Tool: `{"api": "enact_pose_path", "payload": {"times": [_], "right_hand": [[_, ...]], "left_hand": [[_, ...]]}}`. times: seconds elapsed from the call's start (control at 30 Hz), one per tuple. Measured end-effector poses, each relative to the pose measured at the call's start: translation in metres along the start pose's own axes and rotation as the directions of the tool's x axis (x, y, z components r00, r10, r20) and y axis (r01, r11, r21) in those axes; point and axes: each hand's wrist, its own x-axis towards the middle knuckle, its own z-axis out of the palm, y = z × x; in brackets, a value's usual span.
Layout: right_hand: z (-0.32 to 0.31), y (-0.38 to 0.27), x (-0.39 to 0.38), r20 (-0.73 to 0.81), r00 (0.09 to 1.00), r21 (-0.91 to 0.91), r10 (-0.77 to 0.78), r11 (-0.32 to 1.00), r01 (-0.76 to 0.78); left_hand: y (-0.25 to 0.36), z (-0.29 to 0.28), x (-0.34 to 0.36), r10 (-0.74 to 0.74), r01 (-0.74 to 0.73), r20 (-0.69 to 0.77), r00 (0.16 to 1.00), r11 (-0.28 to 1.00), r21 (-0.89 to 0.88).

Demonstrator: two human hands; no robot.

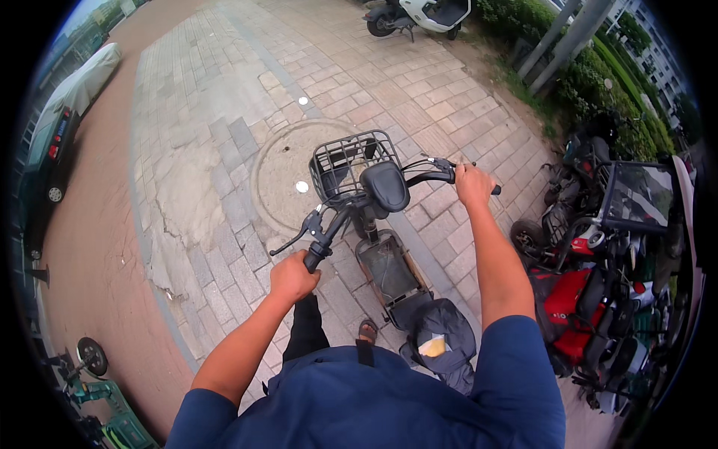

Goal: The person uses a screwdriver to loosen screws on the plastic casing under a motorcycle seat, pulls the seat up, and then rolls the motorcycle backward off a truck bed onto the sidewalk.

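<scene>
Both my hands are on the handlebar of a small electric scooter that stands in front of me. My left hand (pixel 294 275) wraps around the left handlebar grip (pixel 317 255), with the brake lever (pixel 287 244) sticking out ahead of it. On the right side, my right hand (pixel 474 185) closes around the right grip, whose black end (pixel 496 190) shows past the fingers. A black wire basket (pixel 327 173) is fixed at the front, behind a dark oval display housing (pixel 385 187). Below lie the footboard (pixel 389 266) and a dark covered seat (pixel 444 329) with a yellowish patch.
Several parked scooters and bikes (pixel 576 307) crowd the right side, and a white scooter (pixel 434 11) stands ahead. A dark car (pixel 52 161) is parked at the left, near a green bike (pixel 112 411). A round manhole cover (pixel 280 172) lies in the paving under the basket.
</scene>
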Motion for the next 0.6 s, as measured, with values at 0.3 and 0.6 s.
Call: {"api": "enact_pose_path", "payload": {"times": [0.3, 0.6], "right_hand": [[0.056, -0.143, 0.16, -0.005, 0.999, -0.055, 0.037, 0.998, -0.037], [0.117, -0.283, 0.342, -0.061, 0.998, -0.04, -0.022, 0.999, 0.02]], "left_hand": [[-0.054, -0.096, 0.195, 0.105, -0.099, -0.077, 0.991, 0.991, 0.086], [-0.082, -0.191, 0.39, 0.106, -0.106, -0.002, 0.994, 0.993, 0.046]]}}
